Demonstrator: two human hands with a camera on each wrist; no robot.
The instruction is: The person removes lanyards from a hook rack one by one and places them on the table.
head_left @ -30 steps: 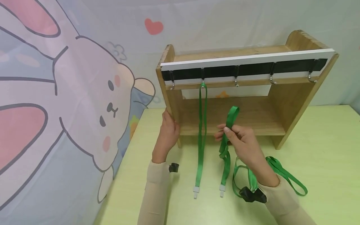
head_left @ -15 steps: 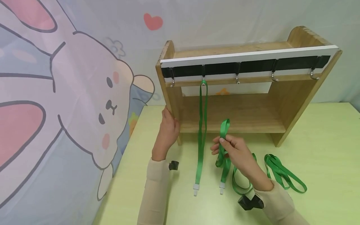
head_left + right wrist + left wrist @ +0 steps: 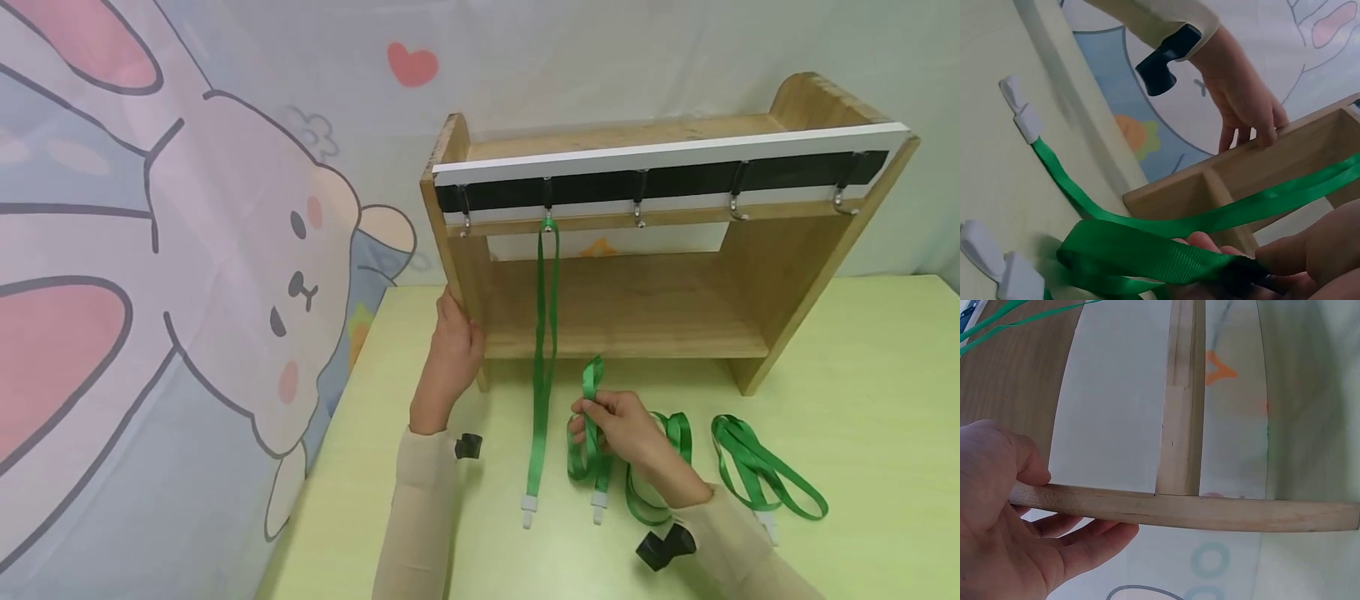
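Observation:
A wooden shelf rack [image 3: 630, 308] with a row of metal hooks along its front stands on the table. My left hand [image 3: 453, 358] grips its left side panel [image 3: 1104, 505]; in the left wrist view the thumb is on one face and the fingers on the other. One green lanyard [image 3: 536, 400] hangs from the second hook from the left. Below the shelf, my right hand [image 3: 618, 427] pinches another green lanyard [image 3: 1141, 250] between thumb and fingers. A loop of it sticks up above the fingers, and its white clip [image 3: 598, 507] lies lower, near the table.
Two more green lanyards lie on the table: a coiled lanyard [image 3: 678, 433] partly behind my right forearm, and a folded lanyard [image 3: 765, 467] farther right. A patterned cloth backdrop [image 3: 225, 250] stands at the left and behind the rack.
My right hand has moved down and slightly left, away from the hooks, bringing the pinched lanyard lower. The left hand keeps its grip on the side panel.

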